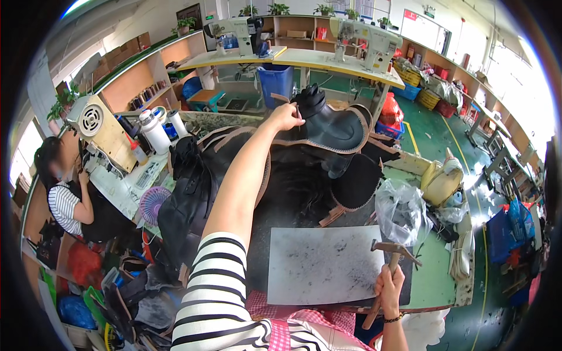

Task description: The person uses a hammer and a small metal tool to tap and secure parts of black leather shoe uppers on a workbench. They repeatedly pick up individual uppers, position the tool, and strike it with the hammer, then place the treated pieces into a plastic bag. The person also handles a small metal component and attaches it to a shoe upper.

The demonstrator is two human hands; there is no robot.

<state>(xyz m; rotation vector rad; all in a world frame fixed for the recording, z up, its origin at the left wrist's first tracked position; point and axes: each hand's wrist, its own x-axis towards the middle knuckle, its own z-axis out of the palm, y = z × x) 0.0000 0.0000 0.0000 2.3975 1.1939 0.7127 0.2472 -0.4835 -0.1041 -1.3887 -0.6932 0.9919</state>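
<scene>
The right hand (389,288), low at the near right, is wrapped around the wooden handle of a hammer (396,249) with a narrow, dull metal head, held above the right edge of a pale grey rectangular board (322,263). The board's smooth face is scuffed with dark specks.

The left hand (285,117) reaches to the far side, its fingers narrowed on a thin dark piece (298,111), too small to identify, beside a black leather boot part (333,128). This smooth, glossy part bulges roundly, gathers into folds at its top and is bordered by a tan, notched edge. It lies at the far end of a pile of black leather parts; nearer, a flat, matte black rounded piece (358,182) has a similar notched border, and creased black leather (187,199) heaps up at the left.

The surface (436,291) is pale green at the right. On it rest a crumpled clear plastic bag (401,210) and, farther right, a yellowish bundle (442,182).

At the left stand a purple round fan (155,202), a white cylindrical bottle (154,134) and a beige machine (99,131) with a circular slotted vent. A co-worker in a striped sleeve (65,205) sits beyond. Far back, small lettering marks a white sewing machine (234,34), near a blue plastic bin (275,85).
</scene>
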